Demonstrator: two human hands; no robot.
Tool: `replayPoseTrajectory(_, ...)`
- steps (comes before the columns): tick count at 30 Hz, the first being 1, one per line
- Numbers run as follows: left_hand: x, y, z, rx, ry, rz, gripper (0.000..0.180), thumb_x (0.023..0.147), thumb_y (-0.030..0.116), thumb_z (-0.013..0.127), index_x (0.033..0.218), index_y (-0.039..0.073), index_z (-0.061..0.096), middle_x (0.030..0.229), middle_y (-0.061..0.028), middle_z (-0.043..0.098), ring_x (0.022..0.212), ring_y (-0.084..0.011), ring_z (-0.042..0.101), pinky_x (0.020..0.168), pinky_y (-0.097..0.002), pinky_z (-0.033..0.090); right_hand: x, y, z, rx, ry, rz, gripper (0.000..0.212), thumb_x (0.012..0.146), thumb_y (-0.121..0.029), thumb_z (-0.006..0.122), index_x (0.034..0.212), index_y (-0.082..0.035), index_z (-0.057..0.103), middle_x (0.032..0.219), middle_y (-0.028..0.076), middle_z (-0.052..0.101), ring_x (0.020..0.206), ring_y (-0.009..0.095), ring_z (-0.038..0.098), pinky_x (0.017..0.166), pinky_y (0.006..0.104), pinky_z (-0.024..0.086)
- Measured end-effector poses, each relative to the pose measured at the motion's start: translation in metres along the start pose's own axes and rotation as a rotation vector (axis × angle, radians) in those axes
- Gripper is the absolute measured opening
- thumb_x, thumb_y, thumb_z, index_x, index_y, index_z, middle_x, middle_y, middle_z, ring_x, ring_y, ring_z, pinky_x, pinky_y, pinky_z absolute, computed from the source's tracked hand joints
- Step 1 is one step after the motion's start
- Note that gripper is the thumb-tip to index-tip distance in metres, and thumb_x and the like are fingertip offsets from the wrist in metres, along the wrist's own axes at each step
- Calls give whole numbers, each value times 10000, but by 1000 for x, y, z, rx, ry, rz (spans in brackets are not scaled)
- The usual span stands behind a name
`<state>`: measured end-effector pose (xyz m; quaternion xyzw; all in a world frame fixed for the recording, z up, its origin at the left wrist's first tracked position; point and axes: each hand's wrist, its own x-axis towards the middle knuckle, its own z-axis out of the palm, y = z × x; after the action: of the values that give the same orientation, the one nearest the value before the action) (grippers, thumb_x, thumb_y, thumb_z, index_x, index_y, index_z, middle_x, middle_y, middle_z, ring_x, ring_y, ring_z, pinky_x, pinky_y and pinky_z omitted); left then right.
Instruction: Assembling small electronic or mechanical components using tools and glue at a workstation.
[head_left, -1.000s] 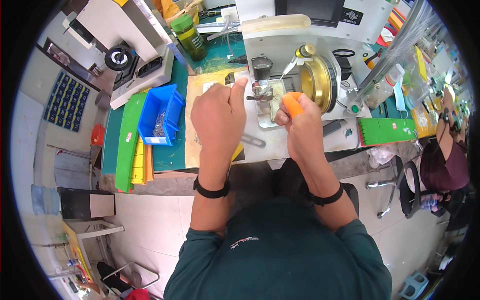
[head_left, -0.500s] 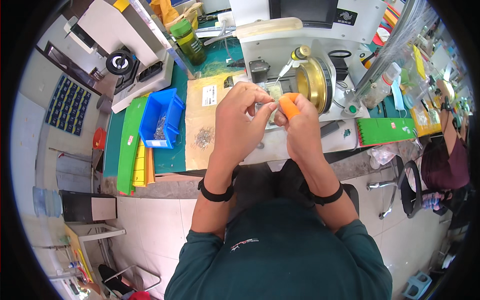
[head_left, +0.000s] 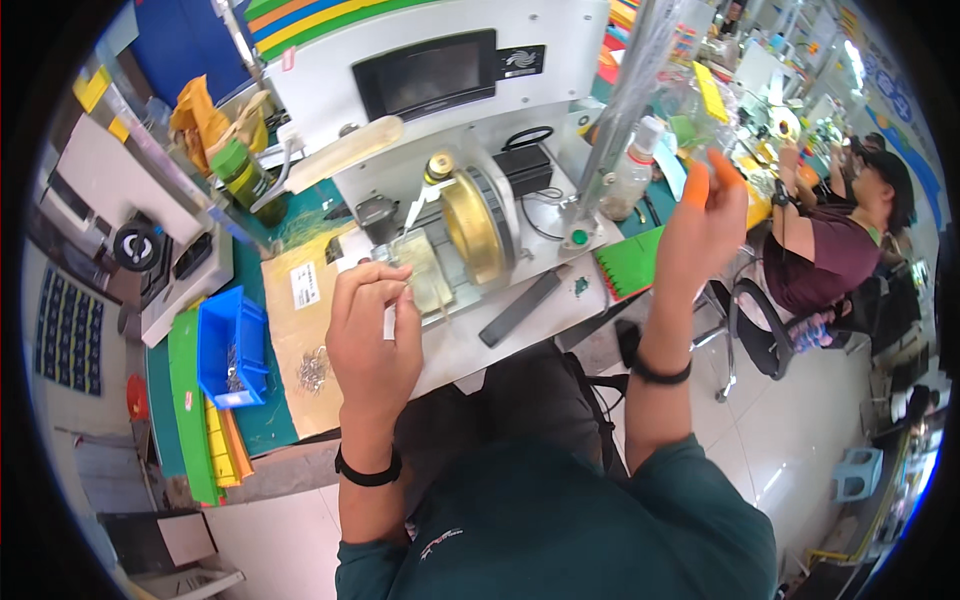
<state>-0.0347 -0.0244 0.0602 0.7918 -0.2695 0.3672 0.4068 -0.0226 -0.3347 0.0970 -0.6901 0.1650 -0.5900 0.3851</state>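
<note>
My left hand (head_left: 378,335) is in front of the machine, its thumb and forefinger pinched together beside a pale block (head_left: 425,275). Whatever is in that pinch is too small to make out. Right of the block stands a gold-coloured wheel (head_left: 470,228) with a dark rim. Raised off to the right, my right hand (head_left: 703,228) has orange covers on its fingertips. Its thumb and forefinger are apart, and I see nothing held. A small pile of thin metal pieces (head_left: 312,370) lies on brown cardboard (head_left: 283,335), left of my left hand.
A blue bin (head_left: 207,350) with metal pieces stands left of the cardboard. A dark flat bar (head_left: 520,308) lies at the bench's front. Beyond my right hand are a green tray (head_left: 630,262), a clear bottle (head_left: 632,170) and an upright metal post (head_left: 625,110). A seated co-worker (head_left: 830,240) is farther right.
My hands, close together before, have separated. The right one has gone up and to the right; the left remains pinched near the machine. The whole view has turned toward the right.
</note>
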Motion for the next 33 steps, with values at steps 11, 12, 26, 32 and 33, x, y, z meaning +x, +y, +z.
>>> replayPoseTrajectory(11,6,-13,11,-96,28,-16,175,839,-100,699,940,16,615,1049,-123,686,910,-239,740,702,-307,629,91,94,32,-278,-122,-88,512,849,-479,821,888,26,751,735,118,706,654,205,603,651,404,483)
replayPoseTrajectory(12,0,-16,8,-61,24,-6,152,858,-104,695,948,2,634,1084,-138,693,952,-246,739,717,-304,635,77,57,20,-229,38,-109,488,889,-451,813,896,33,747,750,102,714,648,183,585,626,395,469)
replayPoseTrajectory(26,-21,-23,14,39,-2,61,198,829,-96,732,979,8,655,1230,-148,667,1049,-276,745,831,-333,634,-111,-100,21,641,-702,-8,275,1015,-96,677,1201,106,668,1014,163,767,685,112,672,597,217,522)
replayPoseTrajectory(32,-21,-23,14,31,-7,64,201,827,-90,734,978,10,648,1219,-143,667,1043,-272,730,782,-334,636,-117,-94,33,576,-740,-24,233,1016,-76,683,1195,74,692,1004,126,769,690,96,666,634,201,510)
replayPoseTrajectory(33,-22,-24,14,40,-5,68,202,825,-90,735,978,10,647,1216,-143,667,1040,-271,726,779,-334,635,-118,-93,34,575,-740,-24,233,1016,-76,683,1195,74,692,1004,126,769,690,96,666,634,201,510)
